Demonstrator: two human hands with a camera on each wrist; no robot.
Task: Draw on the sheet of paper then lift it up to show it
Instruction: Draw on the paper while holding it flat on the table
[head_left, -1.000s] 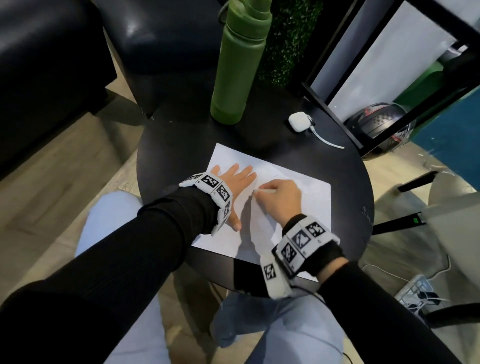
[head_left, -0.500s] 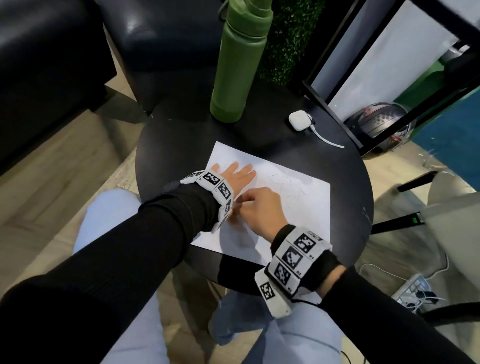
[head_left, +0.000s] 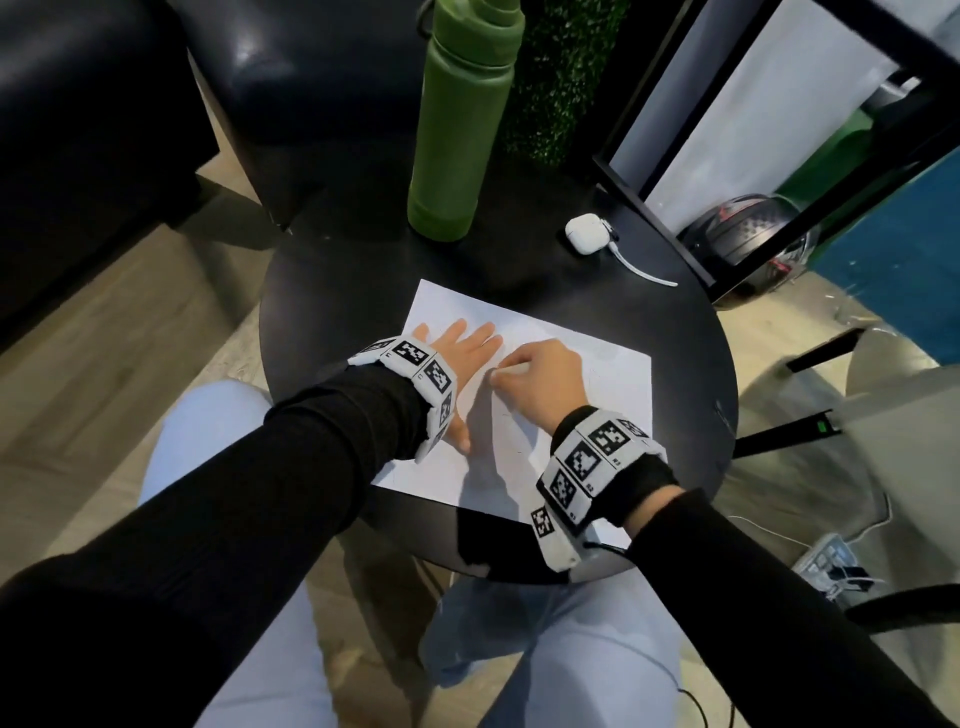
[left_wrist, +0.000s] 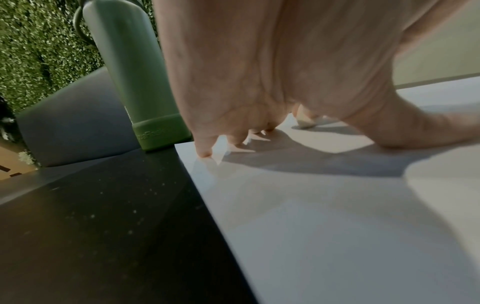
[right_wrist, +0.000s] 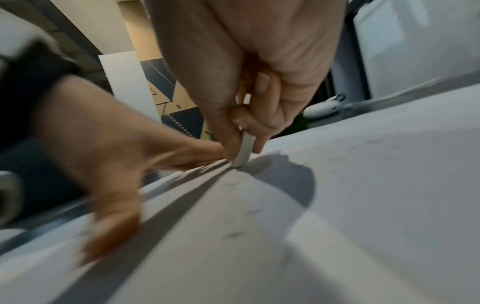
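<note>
A white rectangular sheet of paper (head_left: 550, 374) is seen lying flat on a round black table (head_left: 332, 291), its long axis running from the near left edge toward the far right, one corner pointed at the bottle. Faint pencil-grey marks (too pale to read as any figure) are scattered across its smooth, matte surface, and shadows of both hands are cast over it. The sheet is pinned by the left hand (head_left: 457, 364), fingers straight and spread, palm pressed down on the paper's left part. A short, pale grey drawing stick (right_wrist: 244, 148) is pinched between the thumb and curled fingers of the right hand (head_left: 535, 384), its tip set on the paper just beside the left hand's fingertips. Both wrists are wrapped in white bands printed with black square markers. Farther back on the table, a tall olive-green metal bottle (head_left: 457, 119) with a rubbery base is stood upright, well apart from a small white glossy earbud case (head_left: 587, 234) with a white cable attached.
</note>
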